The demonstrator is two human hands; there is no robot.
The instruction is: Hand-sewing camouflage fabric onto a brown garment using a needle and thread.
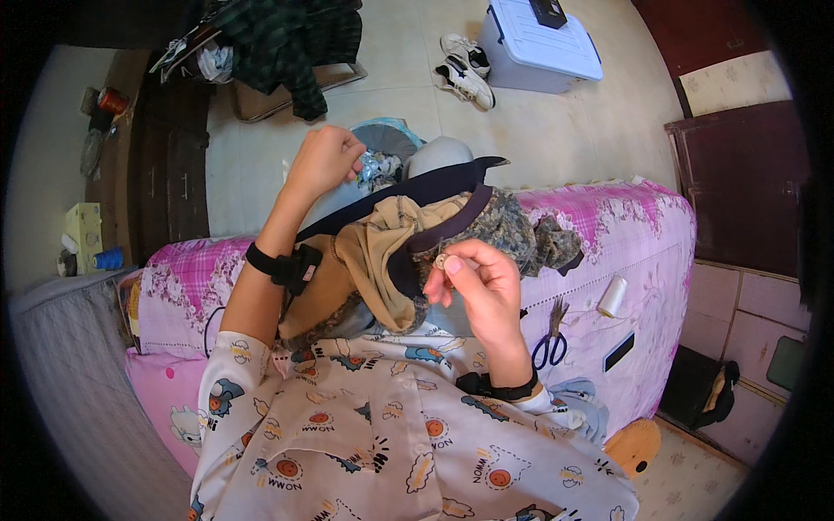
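Observation:
My right hand [482, 282] pinches a small round button [441, 260] between thumb and fingertips, above the garment in my lap. Raised farther off on the left, my left hand [326, 161] has its fingers curled together near a bin; whatever they grip, if anything, is too small to make out. The garment [373, 247] lies bunched across my lap, its tan lining turned outward, with dark blue bands and a patterned camouflage-like side. Beyond it, the blue-rimmed bin [387, 130] holds crumpled scraps.
On the pink bedspread [643, 226] to my right lie scissors [552, 339] with dark blue handles, a white thread spool [612, 297] and a phone-like dark slab [618, 352]. White shoes [466, 80] and a lidded plastic box [543, 52] stand on the floor. A chair [261, 100] bears dark clothes.

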